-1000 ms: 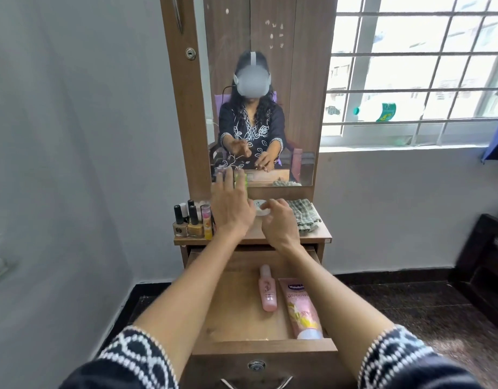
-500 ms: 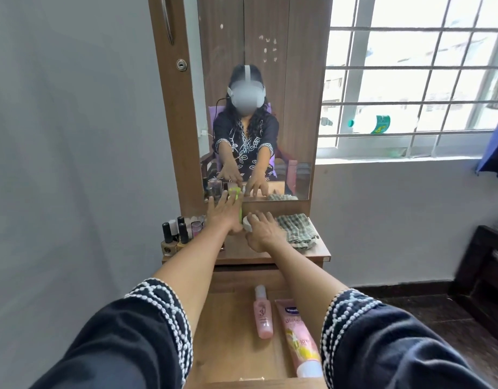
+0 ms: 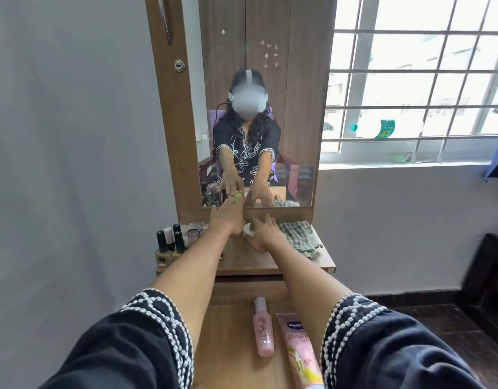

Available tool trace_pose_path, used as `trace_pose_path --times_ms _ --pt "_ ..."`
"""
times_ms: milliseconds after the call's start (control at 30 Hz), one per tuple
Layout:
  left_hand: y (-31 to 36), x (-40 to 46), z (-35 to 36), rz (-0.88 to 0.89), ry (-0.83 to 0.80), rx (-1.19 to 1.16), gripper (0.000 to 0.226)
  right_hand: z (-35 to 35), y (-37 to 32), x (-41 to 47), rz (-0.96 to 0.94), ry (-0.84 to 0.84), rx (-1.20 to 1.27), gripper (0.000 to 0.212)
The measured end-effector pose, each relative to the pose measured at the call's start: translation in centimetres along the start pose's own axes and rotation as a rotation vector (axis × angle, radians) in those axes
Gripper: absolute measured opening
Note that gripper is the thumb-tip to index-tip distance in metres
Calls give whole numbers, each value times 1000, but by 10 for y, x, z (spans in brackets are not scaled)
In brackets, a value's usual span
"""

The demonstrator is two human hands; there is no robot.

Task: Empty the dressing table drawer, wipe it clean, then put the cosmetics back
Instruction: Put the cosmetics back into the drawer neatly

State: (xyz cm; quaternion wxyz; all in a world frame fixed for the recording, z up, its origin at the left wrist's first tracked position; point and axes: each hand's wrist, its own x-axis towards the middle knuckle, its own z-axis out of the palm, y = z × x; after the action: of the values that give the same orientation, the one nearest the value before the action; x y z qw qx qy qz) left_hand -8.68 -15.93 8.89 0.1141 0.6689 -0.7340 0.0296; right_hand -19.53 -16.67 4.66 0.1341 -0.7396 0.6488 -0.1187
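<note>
The dressing table drawer (image 3: 228,346) is pulled out below me. A pink bottle (image 3: 263,328) and a pink Vaseline tube (image 3: 299,352) lie in it side by side. Both of my arms stretch over it to the table top (image 3: 270,262). My left hand (image 3: 225,220) is at the foot of the mirror, and the reflection shows its fingertips on a small green-topped item (image 3: 237,196); the item itself is hidden behind the hand. Beside it, my right hand (image 3: 263,234) grips a round white jar (image 3: 247,229).
Several nail polish bottles (image 3: 169,245) stand at the left end of the top. A checked cloth (image 3: 301,238) lies crumpled at the right end. The mirror (image 3: 256,108) rises behind, a barred window (image 3: 410,80) is to the right, and dark furniture (image 3: 489,276) stands at far right.
Both hands have reached farther back on the top. The left went from spread open above the items to the green-topped one. The right stays on the white jar.
</note>
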Motion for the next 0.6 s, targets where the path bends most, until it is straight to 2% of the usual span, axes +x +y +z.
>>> trace_pose_path --times_ms 133,333,533,600 --pt "5 1 2 18 89 -6 51 0 2 2 5 11 3 46" --pt "3 1 -1 -30 57 -156 32 5 3 -1 -5 95 19 46" --pt "2 -8 0 -15 99 -169 41 1 6 -13 -44 134 65 43" --pt "6 -15 -5 13 153 -193 37 -3 10 -21 -59 162 135 44"
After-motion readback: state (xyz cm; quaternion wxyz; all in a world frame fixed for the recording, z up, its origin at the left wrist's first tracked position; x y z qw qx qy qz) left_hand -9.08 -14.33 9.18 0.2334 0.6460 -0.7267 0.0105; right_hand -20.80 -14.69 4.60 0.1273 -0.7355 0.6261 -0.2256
